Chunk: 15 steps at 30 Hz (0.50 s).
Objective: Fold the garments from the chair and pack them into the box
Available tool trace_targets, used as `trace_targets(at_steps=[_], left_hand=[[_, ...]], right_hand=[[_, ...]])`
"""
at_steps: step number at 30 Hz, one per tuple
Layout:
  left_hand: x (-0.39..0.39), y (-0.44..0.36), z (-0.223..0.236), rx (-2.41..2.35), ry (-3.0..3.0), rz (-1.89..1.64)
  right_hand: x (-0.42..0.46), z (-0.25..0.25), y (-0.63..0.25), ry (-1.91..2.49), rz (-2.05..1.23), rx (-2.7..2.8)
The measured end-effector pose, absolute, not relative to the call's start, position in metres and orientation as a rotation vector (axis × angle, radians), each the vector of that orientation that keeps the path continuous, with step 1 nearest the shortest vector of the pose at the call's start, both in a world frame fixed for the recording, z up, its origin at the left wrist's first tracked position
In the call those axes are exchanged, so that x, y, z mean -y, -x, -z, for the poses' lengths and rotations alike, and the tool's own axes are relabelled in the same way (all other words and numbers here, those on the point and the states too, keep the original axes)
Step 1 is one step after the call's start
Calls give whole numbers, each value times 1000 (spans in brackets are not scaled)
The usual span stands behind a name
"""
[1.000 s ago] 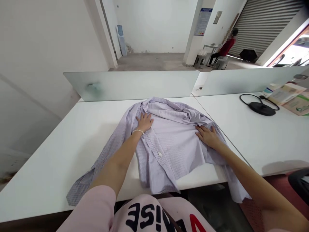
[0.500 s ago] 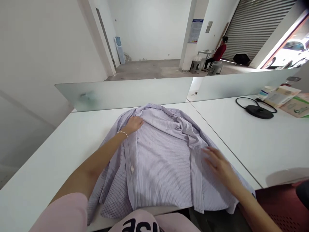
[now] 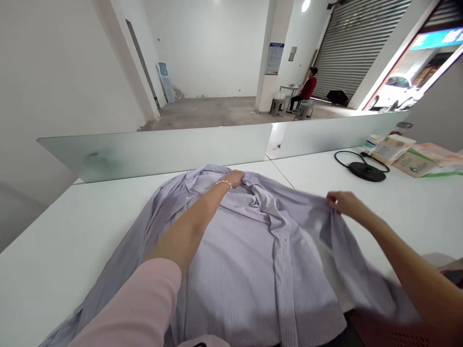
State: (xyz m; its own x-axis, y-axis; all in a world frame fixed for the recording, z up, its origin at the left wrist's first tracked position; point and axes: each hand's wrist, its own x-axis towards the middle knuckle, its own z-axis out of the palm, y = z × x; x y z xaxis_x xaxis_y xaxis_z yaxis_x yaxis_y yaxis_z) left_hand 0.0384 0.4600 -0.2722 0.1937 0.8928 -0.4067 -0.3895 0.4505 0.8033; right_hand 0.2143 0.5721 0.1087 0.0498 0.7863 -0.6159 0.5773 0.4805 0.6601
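A lavender striped button-up shirt (image 3: 235, 255) lies spread on the white table, its front open and collar toward the far side. My left hand (image 3: 235, 178), with a beaded bracelet at the wrist, is closed on the shirt near the right side of the collar. Out to the right, my right hand (image 3: 342, 203) pinches the shirt's right sleeve and holds it raised off the table. From there the cuff end hangs down toward the near edge, blurred by motion. The other sleeve trails to the lower left, partly behind my left arm.
A frosted glass divider (image 3: 173, 152) runs along the far edge of the white table (image 3: 47, 241). At the right are a black round device with a cable (image 3: 367, 171) and several boxes (image 3: 415, 161). Beyond the divider a person in red (image 3: 307, 90) sits at a small table.
My left hand has moved right across the collar and grips there. My right hand has taken hold of the right sleeve and lifted it outward. The view has shifted to the right.
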Motion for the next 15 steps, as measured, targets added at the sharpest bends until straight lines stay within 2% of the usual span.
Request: trace_targets(at_steps=[3,5,10,15], left_hand=[[-487,-44,279,-1025,-437,-1021],[-504,-44,284,-1041,-289,-1072],[-530,-38,297,-949,17,-1153],[-533,-33,308,-769,152,-1212]], right_hand=[[-612,-103,-189,-1329,-630,-1953],[-601,-85,-180,-1346,-646,-2146],[-475,-38,-191,-1117,158,-2104],[-348,-54,-200,-1186,457,-2087]])
